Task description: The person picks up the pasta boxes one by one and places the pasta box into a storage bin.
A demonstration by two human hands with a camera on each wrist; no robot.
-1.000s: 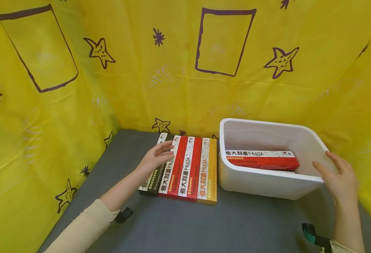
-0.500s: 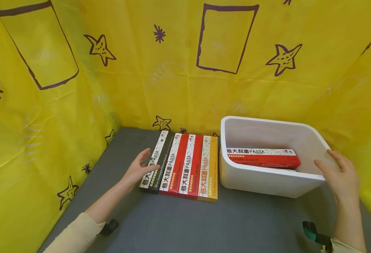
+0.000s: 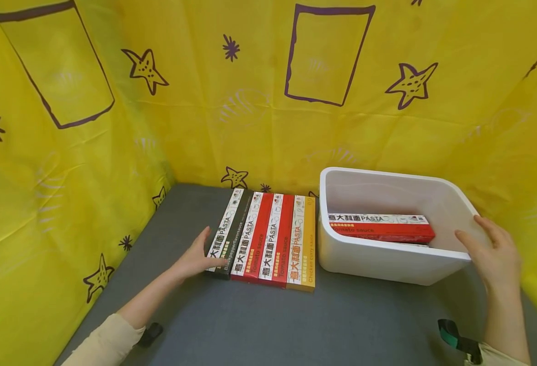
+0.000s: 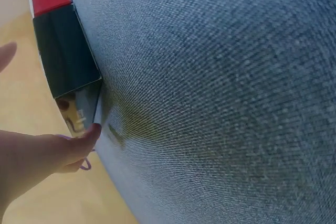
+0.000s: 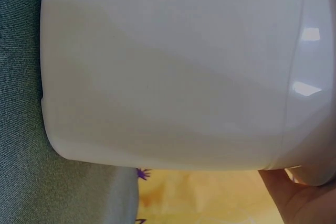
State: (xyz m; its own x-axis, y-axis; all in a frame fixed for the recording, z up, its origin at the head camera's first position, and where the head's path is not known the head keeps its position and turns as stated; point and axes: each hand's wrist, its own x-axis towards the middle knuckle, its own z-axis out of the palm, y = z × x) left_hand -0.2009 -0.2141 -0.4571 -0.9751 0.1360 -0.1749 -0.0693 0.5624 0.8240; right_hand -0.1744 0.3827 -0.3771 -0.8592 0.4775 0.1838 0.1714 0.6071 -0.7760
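Observation:
At the left end of a row of pasta boxes lies a black pepper pasta box (image 3: 232,236). My left hand (image 3: 197,259) is over its near left part, thumb and fingers spread. In the left wrist view the fingers (image 4: 79,148) are beside the box's dark side (image 4: 68,51), and the thumb is apart from it; contact is unclear. To the right are two red tomato sauce pasta boxes (image 3: 275,244) and a yellow chicken curry pasta box (image 3: 307,249). My right hand (image 3: 497,254) grips the right rim of a white bin (image 3: 387,267).
Inside the bin lies a red tomato sauce pasta box (image 3: 380,231), with part of another item under it. A grey cloth surface (image 3: 268,325) stretches in front of the row. Yellow patterned curtains (image 3: 250,127) stand close behind and on both sides.
My left hand has moved from above the tomato sauce boxes leftward and down toward the near left end of the black pepper box. My right hand stays on the bin's rim.

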